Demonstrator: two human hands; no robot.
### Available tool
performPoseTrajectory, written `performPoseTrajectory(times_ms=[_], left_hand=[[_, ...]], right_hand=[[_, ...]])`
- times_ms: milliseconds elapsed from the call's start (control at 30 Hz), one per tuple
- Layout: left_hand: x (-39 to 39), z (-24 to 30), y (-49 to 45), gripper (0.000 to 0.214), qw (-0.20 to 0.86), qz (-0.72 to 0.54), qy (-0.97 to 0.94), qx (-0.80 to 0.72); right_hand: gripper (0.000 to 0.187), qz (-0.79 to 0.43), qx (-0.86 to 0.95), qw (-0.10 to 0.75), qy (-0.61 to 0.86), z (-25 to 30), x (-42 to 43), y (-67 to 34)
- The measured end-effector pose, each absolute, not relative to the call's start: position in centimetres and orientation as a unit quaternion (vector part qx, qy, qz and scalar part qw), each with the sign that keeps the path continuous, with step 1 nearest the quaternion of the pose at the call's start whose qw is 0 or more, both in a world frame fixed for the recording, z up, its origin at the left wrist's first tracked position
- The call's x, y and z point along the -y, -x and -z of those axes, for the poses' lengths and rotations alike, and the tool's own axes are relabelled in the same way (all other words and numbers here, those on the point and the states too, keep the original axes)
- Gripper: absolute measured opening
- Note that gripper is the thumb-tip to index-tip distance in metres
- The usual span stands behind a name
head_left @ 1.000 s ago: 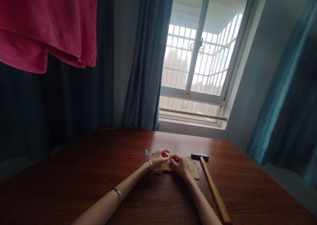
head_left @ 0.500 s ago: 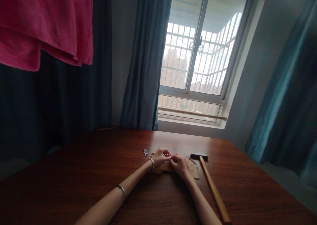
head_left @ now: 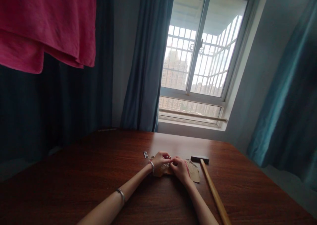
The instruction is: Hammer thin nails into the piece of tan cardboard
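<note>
A tan piece pierced with many small holes [head_left: 195, 172], leather by its look, lies on the table under both hands. Red lacing or trim runs over part of it, and dark slits line its far right edge. My left hand [head_left: 160, 160], a bracelet at its wrist, is closed on the left part of the piece, thumb and fingers pinched together. Close against its fingertips, my right hand [head_left: 180, 168] is also pinched shut over the middle. Whatever thin thing sits between the right fingertips is too small to make out.
Right of the hands lies a hammer with a black head [head_left: 200, 159] and a long wooden handle [head_left: 215, 193]. A small pronged metal tool [head_left: 145, 155] rests left of the piece. Beyond the brown table [head_left: 111, 159] are curtains and a window; a pink cloth [head_left: 61, 26] hangs upper left.
The view has shifted slightly, so everything sits a little lower. My right fingers have changed their pose slightly near the left fingertips; both hands stay at the tan piece.
</note>
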State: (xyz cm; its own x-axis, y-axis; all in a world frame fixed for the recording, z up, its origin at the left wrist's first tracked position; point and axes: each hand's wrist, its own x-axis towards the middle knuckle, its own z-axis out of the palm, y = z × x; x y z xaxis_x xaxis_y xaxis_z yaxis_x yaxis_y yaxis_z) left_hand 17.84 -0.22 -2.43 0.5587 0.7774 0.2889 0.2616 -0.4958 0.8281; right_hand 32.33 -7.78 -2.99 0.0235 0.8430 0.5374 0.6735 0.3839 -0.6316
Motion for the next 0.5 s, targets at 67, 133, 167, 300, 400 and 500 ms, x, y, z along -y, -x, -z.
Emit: performPoseTrajectory(times_ms=[67,133,167,300,400,500], left_hand=[[0.2,2.6,-17.8,0.034,0.388,-0.345,-0.789,-0.328],[0.2,2.6,-17.8,0.035,0.396,-0.350,-0.783,-0.328],[0.3,2.7,-17.8,0.034,0.400,-0.350,-0.781,-0.328],[0.5,2.6,-17.9,0.031,0.416,-0.359,-0.762,-0.344],[0.6,2.5,-18.0,0.029,0.430,-0.356,-0.748,-0.358],[0.7,2.3,-17.9,0.029,0.452,-0.335,-0.736,-0.375]], right_hand=[[0.017,-0.094,0.691,0.461,0.549,2.9,8.0,-32.1],[0.017,-0.097,0.690,0.461,0.550,2.7,8.2,-32.0],[0.017,-0.102,0.689,0.459,0.551,2.5,8.3,-32.0],[0.020,-0.116,0.661,0.445,0.593,1.1,8.5,-32.9],[0.025,-0.100,0.636,0.443,0.624,-0.4,9.3,-35.1],[0.029,-0.047,0.613,0.361,0.701,-1.3,11.5,-38.3]])
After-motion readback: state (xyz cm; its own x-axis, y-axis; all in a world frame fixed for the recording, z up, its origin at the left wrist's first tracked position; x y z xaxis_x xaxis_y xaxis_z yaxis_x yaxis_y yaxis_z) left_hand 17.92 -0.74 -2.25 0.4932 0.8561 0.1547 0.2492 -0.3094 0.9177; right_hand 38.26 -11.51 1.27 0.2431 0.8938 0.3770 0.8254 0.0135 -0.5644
